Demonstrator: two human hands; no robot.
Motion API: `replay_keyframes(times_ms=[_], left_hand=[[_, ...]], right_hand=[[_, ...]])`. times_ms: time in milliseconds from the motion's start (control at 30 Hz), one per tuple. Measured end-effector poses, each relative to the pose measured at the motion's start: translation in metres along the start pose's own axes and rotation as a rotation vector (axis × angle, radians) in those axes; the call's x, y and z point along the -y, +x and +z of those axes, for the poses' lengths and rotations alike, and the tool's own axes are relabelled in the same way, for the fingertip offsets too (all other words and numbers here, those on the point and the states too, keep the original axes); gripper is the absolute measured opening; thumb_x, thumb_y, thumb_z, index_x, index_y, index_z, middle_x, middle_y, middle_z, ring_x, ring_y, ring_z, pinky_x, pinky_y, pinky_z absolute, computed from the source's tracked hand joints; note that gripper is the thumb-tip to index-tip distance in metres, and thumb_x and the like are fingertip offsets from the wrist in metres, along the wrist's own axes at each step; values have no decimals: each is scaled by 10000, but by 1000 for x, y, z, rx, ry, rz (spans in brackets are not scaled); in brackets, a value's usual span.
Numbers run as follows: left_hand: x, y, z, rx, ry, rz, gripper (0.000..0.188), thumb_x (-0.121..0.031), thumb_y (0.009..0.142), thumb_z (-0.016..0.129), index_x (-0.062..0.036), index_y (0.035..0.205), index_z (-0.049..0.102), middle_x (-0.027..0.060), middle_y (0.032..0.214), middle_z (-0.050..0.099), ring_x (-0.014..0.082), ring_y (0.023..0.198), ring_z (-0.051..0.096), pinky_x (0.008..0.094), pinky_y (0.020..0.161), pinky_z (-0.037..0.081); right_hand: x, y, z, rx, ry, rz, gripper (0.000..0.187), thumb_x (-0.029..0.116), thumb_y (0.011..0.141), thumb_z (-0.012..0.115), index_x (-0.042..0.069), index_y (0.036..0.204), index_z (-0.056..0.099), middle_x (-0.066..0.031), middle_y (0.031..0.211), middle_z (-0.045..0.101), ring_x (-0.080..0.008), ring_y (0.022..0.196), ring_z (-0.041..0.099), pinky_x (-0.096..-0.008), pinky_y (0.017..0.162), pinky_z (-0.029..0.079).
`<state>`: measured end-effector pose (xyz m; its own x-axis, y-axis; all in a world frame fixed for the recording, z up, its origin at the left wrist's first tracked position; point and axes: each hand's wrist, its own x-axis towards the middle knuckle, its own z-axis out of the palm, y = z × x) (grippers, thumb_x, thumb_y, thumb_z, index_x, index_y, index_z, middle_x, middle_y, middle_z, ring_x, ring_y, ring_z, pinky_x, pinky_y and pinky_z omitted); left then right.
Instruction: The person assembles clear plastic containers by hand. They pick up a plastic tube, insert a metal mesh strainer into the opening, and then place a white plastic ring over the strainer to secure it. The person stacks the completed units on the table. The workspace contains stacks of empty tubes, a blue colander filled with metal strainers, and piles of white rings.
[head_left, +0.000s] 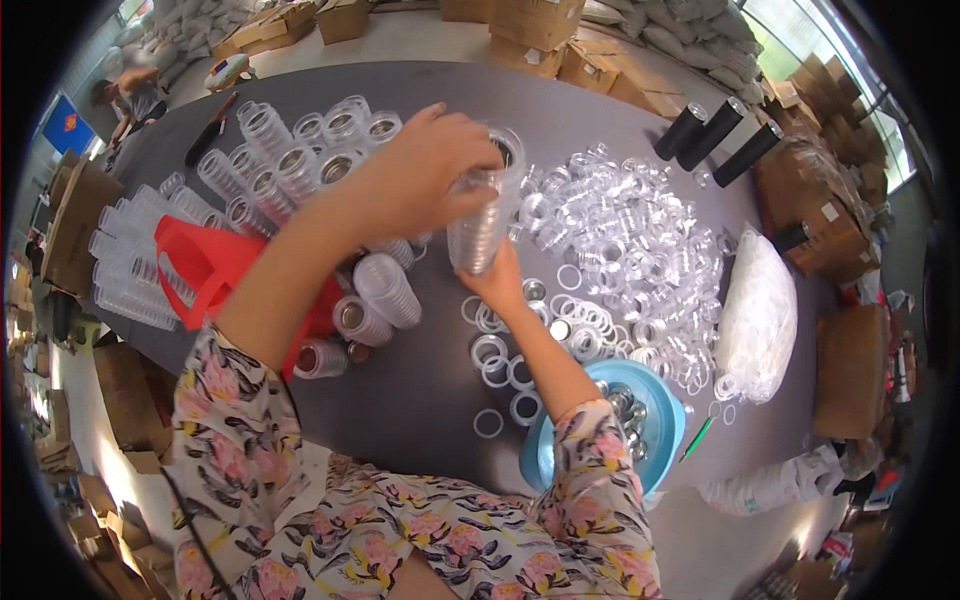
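Above the middle of the table, a stack of clear round plastic containers (474, 232) is held tilted between my two hands. My left hand (432, 165) reaches across from the left and has its fingers curled against the stack's upper end. Lower down, my right hand (497, 280) supports the stack from beneath, closed round its bottom end; some of its fingers are hidden behind the plastic. A wider clear rim (507, 150) shows at the stack's top. Left of my hands stand several more stacks of clear containers (388, 288), beside a red bag (210, 262).
A heap of clear plastic rings (620, 235) spreads to the right, with loose rings (489, 423) nearer me. A blue basin (670, 415) holds metal pieces. A filled clear bag (757, 318), black cylinders (712, 135), a green-handled tool (697, 440) and a dark knife-like tool (212, 130) lie around.
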<state>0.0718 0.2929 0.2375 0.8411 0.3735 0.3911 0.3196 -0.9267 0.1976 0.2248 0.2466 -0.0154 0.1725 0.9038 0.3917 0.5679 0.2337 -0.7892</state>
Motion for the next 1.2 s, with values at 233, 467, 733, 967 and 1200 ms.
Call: replay_keyframes(times_ms=[233, 467, 733, 967, 1200], left_hand=[[84, 63, 26, 287, 45, -78, 284, -186, 791, 620, -18, 1018, 594, 131, 987, 591, 303, 968, 543, 383, 892, 413], [153, 78, 38, 620, 4, -270, 248, -151, 810, 622, 1, 998, 568, 129, 969, 572, 273, 917, 553, 361, 797, 441], [202, 83, 38, 737, 39, -504, 246, -129, 806, 616, 10, 999, 555, 136, 969, 561, 268, 905, 550, 357, 808, 433], [229, 69, 40, 746, -20, -475, 304, -134, 811, 606, 0, 1079, 549, 131, 1063, 570, 270, 1004, 544, 357, 878, 424], [227, 51, 53, 877, -45, -544, 464, -136, 833, 576, -16, 1264, 451, 166, 1222, 532, 290, 1162, 499, 372, 982, 390]], right_hand=[[-58, 77, 56, -113, 84, 33, 747, 126, 565, 798, 13, 1204, 427, -201, 1101, 561, -407, 1027, 525, -465, 878, 436], [-110, 113, 96, -78, 103, 84, 656, 70, 533, 791, 10, 1114, 493, -223, 1078, 574, -420, 1003, 549, -457, 826, 468], [-113, 151, 151, 67, 109, 178, 685, 67, 593, 740, 75, 1199, 422, -205, 1122, 545, -399, 1096, 494, -469, 908, 435], [-133, 173, 183, 103, 216, 177, 771, 56, 630, 734, 32, 1291, 338, -220, 1191, 509, -388, 1145, 478, -457, 937, 426], [-146, 161, 189, 268, 112, 300, 848, 17, 707, 641, 14, 1414, 172, -242, 1307, 436, -391, 1188, 460, -447, 980, 399]])
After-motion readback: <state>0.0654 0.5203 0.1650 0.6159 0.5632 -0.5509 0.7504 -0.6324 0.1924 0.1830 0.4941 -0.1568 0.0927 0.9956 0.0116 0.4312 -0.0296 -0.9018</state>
